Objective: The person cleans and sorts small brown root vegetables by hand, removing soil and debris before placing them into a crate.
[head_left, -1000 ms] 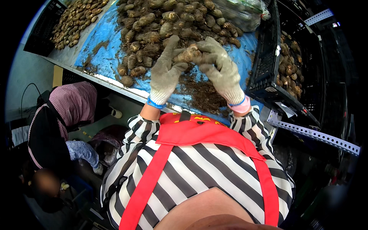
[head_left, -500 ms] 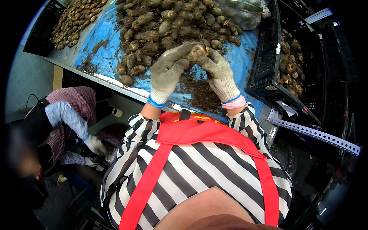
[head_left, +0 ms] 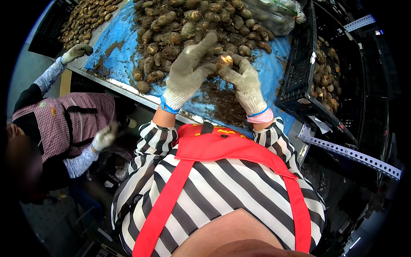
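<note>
Both my hands wear soiled white knit gloves above the blue sheet. My right hand [head_left: 245,81] is closed round a small brown taro corm [head_left: 225,60], whose pale cut-looking end shows between thumb and fingers. Beside it, my left hand [head_left: 188,72] has its fingers apart, the fingertips close to the corm; whether they touch it I cannot tell. Just beyond my hands rises a heap of hairy, soil-covered taro corms [head_left: 188,30]. Loose dark soil and root bits [head_left: 222,103] lie below my hands.
The blue sheet [head_left: 115,30] covers the table. At right stands a black crate [head_left: 295,64] with taro corms [head_left: 327,81]; a clear plastic bag [head_left: 272,17] lies at the back. Left, a co-worker in a checked apron [head_left: 81,122] reaches one gloved hand [head_left: 77,52] to the table edge.
My left hand has come off the corm and its fingers have spread. The corm has turned in my right hand, showing a pale end. The co-worker has straightened and reached toward the table.
</note>
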A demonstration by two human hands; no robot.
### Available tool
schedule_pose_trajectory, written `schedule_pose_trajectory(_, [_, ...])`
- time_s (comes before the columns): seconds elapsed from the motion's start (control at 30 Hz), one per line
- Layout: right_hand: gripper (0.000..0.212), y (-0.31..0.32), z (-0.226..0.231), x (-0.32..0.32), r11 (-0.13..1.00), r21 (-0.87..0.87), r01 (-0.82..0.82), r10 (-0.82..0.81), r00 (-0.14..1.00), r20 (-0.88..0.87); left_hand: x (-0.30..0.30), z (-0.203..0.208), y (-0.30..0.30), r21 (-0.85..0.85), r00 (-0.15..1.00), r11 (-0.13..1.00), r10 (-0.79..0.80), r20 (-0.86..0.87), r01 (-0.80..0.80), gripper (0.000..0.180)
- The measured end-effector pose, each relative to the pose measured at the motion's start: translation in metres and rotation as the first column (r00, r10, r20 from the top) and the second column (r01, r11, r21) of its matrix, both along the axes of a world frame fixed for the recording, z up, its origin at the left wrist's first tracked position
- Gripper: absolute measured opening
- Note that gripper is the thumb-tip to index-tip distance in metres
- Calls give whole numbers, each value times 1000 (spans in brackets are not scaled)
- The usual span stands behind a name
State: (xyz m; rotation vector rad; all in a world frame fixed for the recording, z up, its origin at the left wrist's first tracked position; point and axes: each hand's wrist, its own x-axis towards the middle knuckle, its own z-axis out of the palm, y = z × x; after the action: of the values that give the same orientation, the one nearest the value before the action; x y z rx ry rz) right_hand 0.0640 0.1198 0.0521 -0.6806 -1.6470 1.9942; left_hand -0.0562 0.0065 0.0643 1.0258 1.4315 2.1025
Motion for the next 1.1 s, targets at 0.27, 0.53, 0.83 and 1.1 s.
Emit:
schedule_pose_trajectory(0.27, [47,8,-16,-4,954,-299,-15,-65,964,-257,-8,-14,-11,-429,980,903,-75,-183,-11,34])
schedule_pose_trajectory(0.53, [43,17,-21,4,924,-369,-103,-46,926,-374,-19,-26,-24,-479,945,862,-2,-327,-164,26])
schedule_pose_trajectory(0.83, [31,7,-22,-6,984,-155,-86,50,974,-220,-17,-9,-4,-361,892,921,-38,-451,-144,27])
schedule_pose_trajectory(1.1, [26,16,-18,0,887,-414,-207,-25,872,-489,-23,-29,-13,-500,986,865,-58,-157,-29,28])
